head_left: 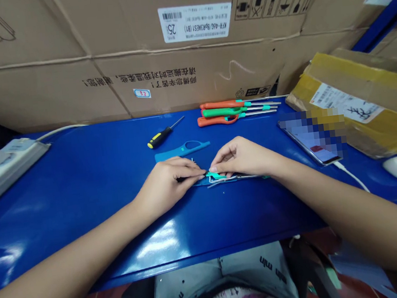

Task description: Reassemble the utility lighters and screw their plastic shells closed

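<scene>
**Pinched Close Over a Blue Shell (199,184)**

Behind everything stands the big cardboard box (128,32), its printing upside down to me. In front of it spreads the shiny blue table (249,215). A yellow-taped parcel (365,101) sits at the far right, and a white power strip (22,147) lies at the left edge.

My left hand (168,181) and right hand (242,156) meet near the middle of the table, over the shell. The left is closed on the shell's left end, thumb and fingertips together. The right pinches a small green piece (217,176) just beside them.

Right of my hands lies a phone (313,148). Beyond them are orange and green stick lighters (223,111), a loose blue half (172,153) and a black-and-yellow screwdriver (160,137). Smallest of all, a bent metal wire (216,182) shows below the green piece.
</scene>
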Demonstrator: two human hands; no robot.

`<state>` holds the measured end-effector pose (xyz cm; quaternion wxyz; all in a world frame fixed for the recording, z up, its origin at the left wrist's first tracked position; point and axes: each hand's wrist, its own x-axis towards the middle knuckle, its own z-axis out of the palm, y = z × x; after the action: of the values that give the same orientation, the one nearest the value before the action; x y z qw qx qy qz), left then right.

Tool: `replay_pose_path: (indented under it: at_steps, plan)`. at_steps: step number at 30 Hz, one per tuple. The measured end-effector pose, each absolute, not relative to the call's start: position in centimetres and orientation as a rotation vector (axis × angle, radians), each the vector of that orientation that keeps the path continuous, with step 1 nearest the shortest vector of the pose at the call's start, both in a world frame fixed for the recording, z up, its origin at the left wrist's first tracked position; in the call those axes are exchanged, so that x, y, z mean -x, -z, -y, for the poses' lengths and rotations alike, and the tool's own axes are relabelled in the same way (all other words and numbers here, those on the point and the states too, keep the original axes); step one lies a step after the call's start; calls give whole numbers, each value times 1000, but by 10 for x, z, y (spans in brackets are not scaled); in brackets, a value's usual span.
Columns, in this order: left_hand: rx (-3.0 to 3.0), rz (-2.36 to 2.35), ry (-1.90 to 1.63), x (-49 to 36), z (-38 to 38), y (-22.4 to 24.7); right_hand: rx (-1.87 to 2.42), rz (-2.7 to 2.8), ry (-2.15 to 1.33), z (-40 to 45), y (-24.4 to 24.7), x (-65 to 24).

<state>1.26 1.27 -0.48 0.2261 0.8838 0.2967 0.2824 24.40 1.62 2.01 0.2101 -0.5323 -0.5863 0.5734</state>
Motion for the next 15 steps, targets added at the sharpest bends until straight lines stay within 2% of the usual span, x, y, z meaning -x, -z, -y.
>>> replay_pose_path:
  at_steps: [15]
  plan:
    - [-2549,-926,-468,-6,-9,-11,1459,1686,-1521,-17,-16,-245]
